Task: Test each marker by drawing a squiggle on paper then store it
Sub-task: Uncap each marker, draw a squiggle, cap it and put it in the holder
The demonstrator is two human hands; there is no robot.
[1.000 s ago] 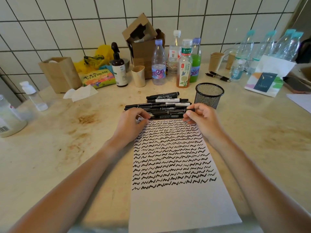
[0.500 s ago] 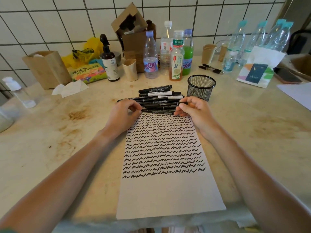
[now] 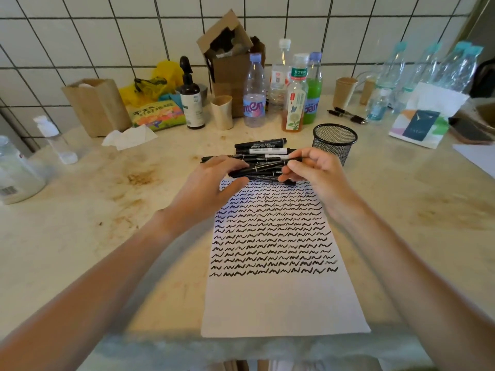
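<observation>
A white sheet of paper point(image 3: 281, 303) lies in front of me, its upper part filled with rows of black squiggles. Beyond its far edge sits a pile of black markers point(image 3: 261, 149). Both hands hold one black marker point(image 3: 263, 167) raised slightly over the pile: my left hand point(image 3: 214, 187) grips its left end, and my right hand point(image 3: 314, 174) pinches its right end between thumb and fingers. A black mesh pen cup point(image 3: 334, 143) stands just right of the pile and looks empty.
The beige stained table point(image 3: 93, 223) holds bottles point(image 3: 254, 95), a cardboard box point(image 3: 230, 57), paper cups point(image 3: 221, 112), a brown paper bag point(image 3: 96, 105) and tissue point(image 3: 128, 136) at the back. Two pens point(image 3: 347, 115) and a printed bag point(image 3: 426, 119) lie far right.
Both hands have lifted one marker off the pile, where before they rested at the pile's near edge. The view has shifted a little.
</observation>
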